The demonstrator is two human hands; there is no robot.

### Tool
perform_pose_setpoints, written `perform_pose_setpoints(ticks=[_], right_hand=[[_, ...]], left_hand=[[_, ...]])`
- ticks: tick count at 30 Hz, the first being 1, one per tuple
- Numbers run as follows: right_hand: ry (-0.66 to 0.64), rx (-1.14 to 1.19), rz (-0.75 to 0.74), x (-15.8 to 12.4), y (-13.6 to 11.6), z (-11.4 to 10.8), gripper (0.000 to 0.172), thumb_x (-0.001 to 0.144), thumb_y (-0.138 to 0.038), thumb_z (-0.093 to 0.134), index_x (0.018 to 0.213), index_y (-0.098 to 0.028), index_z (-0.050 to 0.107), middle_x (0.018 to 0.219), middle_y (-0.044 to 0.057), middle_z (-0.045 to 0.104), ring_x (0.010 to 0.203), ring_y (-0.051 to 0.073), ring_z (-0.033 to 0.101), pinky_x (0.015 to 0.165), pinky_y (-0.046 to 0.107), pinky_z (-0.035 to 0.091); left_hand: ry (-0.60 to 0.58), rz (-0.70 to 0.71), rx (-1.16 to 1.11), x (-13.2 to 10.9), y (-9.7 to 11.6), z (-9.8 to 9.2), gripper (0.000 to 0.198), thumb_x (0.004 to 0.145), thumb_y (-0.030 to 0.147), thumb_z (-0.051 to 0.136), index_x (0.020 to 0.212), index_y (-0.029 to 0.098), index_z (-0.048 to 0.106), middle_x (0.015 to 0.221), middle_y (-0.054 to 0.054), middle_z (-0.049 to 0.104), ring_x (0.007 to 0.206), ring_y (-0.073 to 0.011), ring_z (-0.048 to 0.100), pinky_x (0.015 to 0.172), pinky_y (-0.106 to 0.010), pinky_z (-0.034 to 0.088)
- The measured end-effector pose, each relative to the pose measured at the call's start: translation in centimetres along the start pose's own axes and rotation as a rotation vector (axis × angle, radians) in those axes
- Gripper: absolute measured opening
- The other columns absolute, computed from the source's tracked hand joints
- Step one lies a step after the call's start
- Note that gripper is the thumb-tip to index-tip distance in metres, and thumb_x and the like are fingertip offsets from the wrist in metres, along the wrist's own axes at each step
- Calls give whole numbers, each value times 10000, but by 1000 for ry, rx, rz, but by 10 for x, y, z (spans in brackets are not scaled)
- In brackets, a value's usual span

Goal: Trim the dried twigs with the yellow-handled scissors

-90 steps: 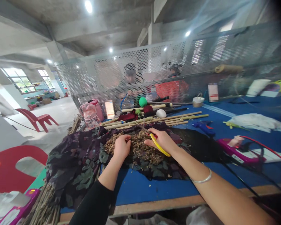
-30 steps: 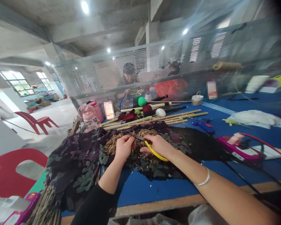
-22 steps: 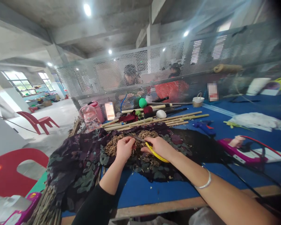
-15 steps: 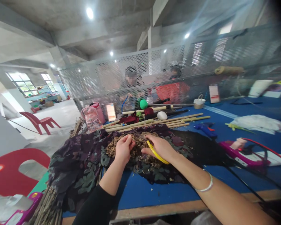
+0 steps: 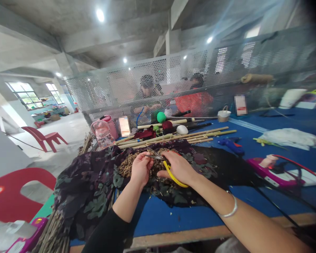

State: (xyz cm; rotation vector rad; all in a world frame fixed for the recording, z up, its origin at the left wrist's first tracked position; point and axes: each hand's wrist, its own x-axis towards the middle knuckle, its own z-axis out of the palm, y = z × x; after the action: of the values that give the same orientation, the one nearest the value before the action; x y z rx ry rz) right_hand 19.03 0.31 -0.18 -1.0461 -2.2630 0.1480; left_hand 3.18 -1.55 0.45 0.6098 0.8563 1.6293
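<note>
My right hand (image 5: 179, 168) grips a pair of yellow-handled scissors (image 5: 173, 175). The blades are spread and point left, one reaching the fingertips of my left hand (image 5: 141, 168). Thumb and forefinger of that left hand are pinched together; whatever is between them is too small to make out. Under both hands lies a heap of dry brown plant bits (image 5: 127, 164). The heap rests on a dark flower-patterned cloth (image 5: 88, 184), spread over the blue table (image 5: 158, 219).
Behind the heap lie bamboo sticks (image 5: 208, 134), a green ball (image 5: 161, 117) and a white ball (image 5: 182, 130). A blue glue gun (image 5: 231, 144) and a magenta power strip (image 5: 272, 172) are at right. Beyond a perforated metal screen (image 5: 116, 88) sit two people. Bundled stalks (image 5: 54, 232) are at lower left.
The scissors have turned and their blades have opened, coming up to my left fingertips. My right hand has shifted slightly left; my left hand has barely moved.
</note>
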Motion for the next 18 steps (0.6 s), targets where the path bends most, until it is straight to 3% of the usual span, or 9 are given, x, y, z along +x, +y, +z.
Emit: perform_pose_setpoints(ticks=[10, 15, 18], right_hand=[[8, 1, 6, 0, -2, -4, 665, 652, -594, 620, 1143, -161, 506, 1077, 121, 591, 1007, 258, 552, 870, 369, 428], [-24, -33, 21, 1, -5, -7, 577, 674, -547, 624, 1105, -175, 528, 971, 98, 618, 923, 244, 580, 807, 346, 444], [-13, -33, 29, 1, -6, -7, 553, 691, -537, 611, 1114, -190, 531, 1024, 100, 627, 966, 241, 582, 821, 337, 441]], left_hand=[[-71, -70, 46, -4, -1, 3, 179, 621, 156, 715, 736, 125, 582, 631, 24, 562, 497, -27, 508, 509, -131, 449], [-51, -62, 1, -3, 1, 2, 210, 601, 118, 712, 764, 134, 580, 679, 20, 586, 506, -31, 509, 514, -146, 453], [-43, -69, 14, -3, 1, 2, 227, 592, 112, 711, 768, 135, 570, 664, 24, 576, 496, -28, 504, 504, -141, 447]])
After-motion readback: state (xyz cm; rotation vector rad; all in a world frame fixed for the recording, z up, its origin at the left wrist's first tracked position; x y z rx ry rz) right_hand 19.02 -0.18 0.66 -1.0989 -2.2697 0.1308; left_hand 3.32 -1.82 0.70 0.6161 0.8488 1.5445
